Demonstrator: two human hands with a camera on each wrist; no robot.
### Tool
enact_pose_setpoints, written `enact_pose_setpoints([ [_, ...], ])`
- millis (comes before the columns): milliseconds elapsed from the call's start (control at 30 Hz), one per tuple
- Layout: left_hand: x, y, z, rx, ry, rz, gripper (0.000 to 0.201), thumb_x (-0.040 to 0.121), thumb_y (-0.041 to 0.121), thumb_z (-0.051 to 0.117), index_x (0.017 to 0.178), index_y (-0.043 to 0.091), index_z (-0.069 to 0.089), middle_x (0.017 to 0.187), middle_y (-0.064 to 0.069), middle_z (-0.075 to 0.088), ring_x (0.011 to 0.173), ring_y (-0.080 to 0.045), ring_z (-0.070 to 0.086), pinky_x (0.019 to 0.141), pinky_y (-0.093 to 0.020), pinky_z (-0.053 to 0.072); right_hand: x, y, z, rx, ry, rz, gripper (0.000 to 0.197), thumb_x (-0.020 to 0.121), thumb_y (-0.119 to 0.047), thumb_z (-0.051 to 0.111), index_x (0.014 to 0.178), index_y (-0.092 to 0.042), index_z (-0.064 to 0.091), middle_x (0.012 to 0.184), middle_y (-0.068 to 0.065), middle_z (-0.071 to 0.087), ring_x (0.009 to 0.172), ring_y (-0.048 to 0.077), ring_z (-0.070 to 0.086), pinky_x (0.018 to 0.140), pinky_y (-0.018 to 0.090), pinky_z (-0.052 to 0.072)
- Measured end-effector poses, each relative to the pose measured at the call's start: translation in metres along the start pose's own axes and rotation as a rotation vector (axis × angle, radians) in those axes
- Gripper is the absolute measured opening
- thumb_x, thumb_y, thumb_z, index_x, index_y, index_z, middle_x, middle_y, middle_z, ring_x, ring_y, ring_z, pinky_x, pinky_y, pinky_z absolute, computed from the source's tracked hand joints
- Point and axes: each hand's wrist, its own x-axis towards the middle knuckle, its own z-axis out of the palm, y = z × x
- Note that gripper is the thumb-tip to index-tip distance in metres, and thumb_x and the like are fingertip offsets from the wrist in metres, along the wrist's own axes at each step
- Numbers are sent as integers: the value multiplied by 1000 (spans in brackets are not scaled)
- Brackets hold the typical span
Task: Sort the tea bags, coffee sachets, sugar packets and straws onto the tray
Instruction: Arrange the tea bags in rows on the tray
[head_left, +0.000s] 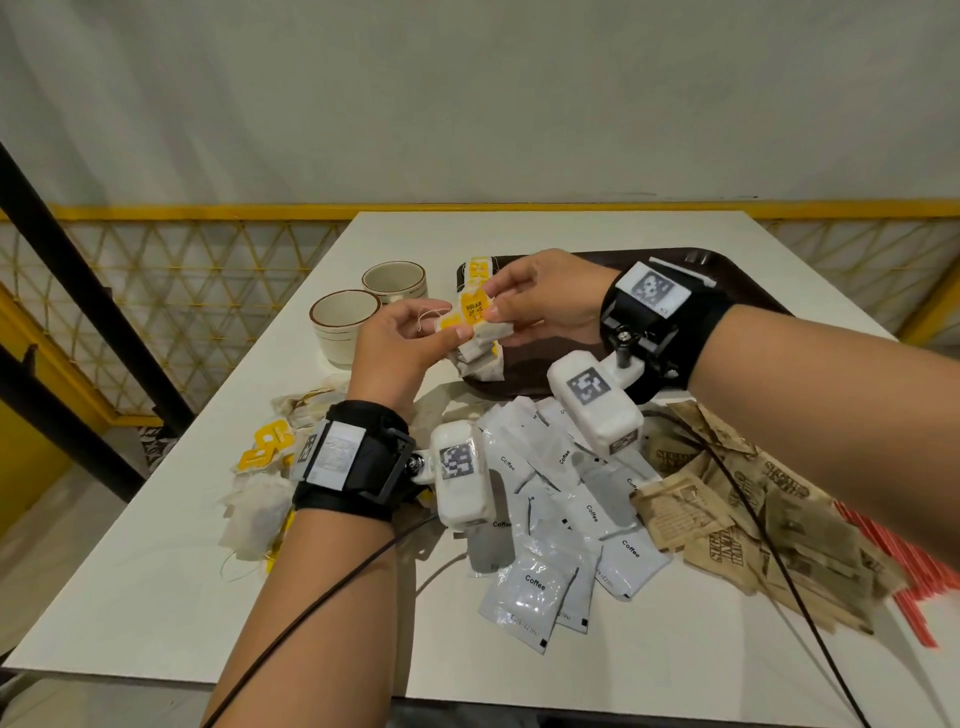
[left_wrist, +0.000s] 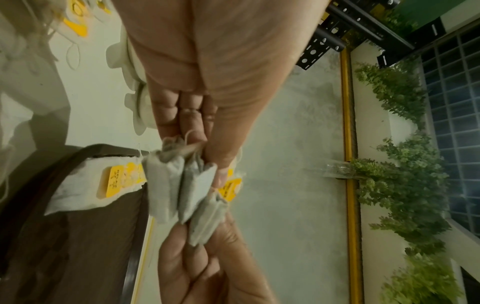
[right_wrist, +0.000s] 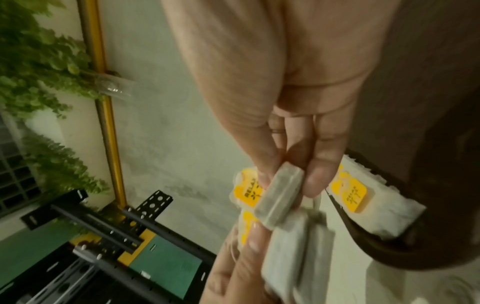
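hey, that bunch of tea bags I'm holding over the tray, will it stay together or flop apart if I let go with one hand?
Probably flop: the tea bags sag limply below the left hand and right hand. They look light, thin paper pouches. Their loose strings and yellow tags could snag, so set them down on the tray together.

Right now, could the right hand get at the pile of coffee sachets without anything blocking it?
Probably not straight away. The coffee sachets lie uncovered on the table just below the right hand, but that hand and the left hand are both pinching a bunch of tea bags, so it must let go first.
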Motion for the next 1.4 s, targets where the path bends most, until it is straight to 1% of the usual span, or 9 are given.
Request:
enact_pose_setpoints([
  [133, 1, 1, -6, 36, 45, 11, 26, 74, -4, 75, 89, 14, 64, 60, 10, 64, 63, -5, 62, 64, -20, 51, 8, 4, -16, 20, 81, 52, 11, 88, -1, 62, 98, -6, 62, 108, 18, 59, 91, 24, 63, 69, 33, 60],
  [233, 0, 5, -7, 76, 114, 52, 23, 77, -2, 72, 95, 10, 63, 67, 6, 61, 52, 7, 57, 51, -8, 43, 13, 14, -24, -230, 30, 143, 13, 86, -13, 68, 98, -12, 65, 103, 11, 66, 90, 21, 64, 85, 41, 57],
  [300, -1, 6, -8, 86, 135, 61, 25, 78, 1, 73, 99, 9, 63, 71, 4, 61, 51, 8, 56, 48, -7, 41, 13, 21, -20, -426, -5, 154, 13, 86, -18, 69, 98, -16, 65, 103, 11, 67, 83, 17, 62, 82, 33, 57],
  [467, -2, 8, -6, 104, 139, 53, 23, 78, 1, 73, 95, 12, 62, 71, 4, 60, 50, 9, 55, 47, -6, 40, 21, 34, 0, -503, 42, 80, 18, 83, -12, 73, 98, -5, 67, 86, 9, 63, 64, 8, 56, 59, 19, 51],
  [600, -2, 8, -7, 108, 138, 52, 23, 77, 0, 73, 89, 16, 62, 73, 4, 62, 52, 9, 56, 48, -6, 41, 27, 35, 10, -472, 47, 74, 10, 83, -6, 72, 84, -8, 62, 74, 8, 61, 59, 10, 61, 63, 24, 56],
  [800, -1, 8, -7, 113, 132, 57, 22, 77, 1, 73, 88, 17, 62, 74, 3, 62, 52, 9, 56, 49, -6, 40, 27, 36, 10, -404, 97, 99, 22, 79, -3, 75, 76, -10, 54, 76, 10, 59, 69, 19, 62, 73, 35, 59],
  [967, 0, 6, -8, 124, 137, 52, 23, 76, 3, 75, 87, 19, 63, 76, 2, 64, 54, 8, 56, 50, -7, 42, 23, 29, 0, -509, 150, 83, 29, 76, -12, 79, 75, -14, 51, 72, 2, 58, 62, 11, 58, 56, 22, 54],
  [1167, -2, 7, -7, 119, 130, 58, 24, 76, 1, 74, 84, 21, 62, 75, 3, 64, 54, 9, 56, 50, -7, 41, 23, 32, 4, -714, -53, 118, 17, 74, -18, 81, 75, -14, 64, 84, 10, 68, 72, 14, 60, 66, 23, 50],
  [1400, -1, 7, -7, 120, 127, 63, 24, 77, 2, 74, 82, 22, 61, 74, 5, 63, 54, 9, 56, 49, -6, 41, 28, 36, 13, -829, -22, 11, 22, 72, -10, 78, 65, -23, 62, 69, -5, 60, 63, 9, 55, 60, 22, 45],
])
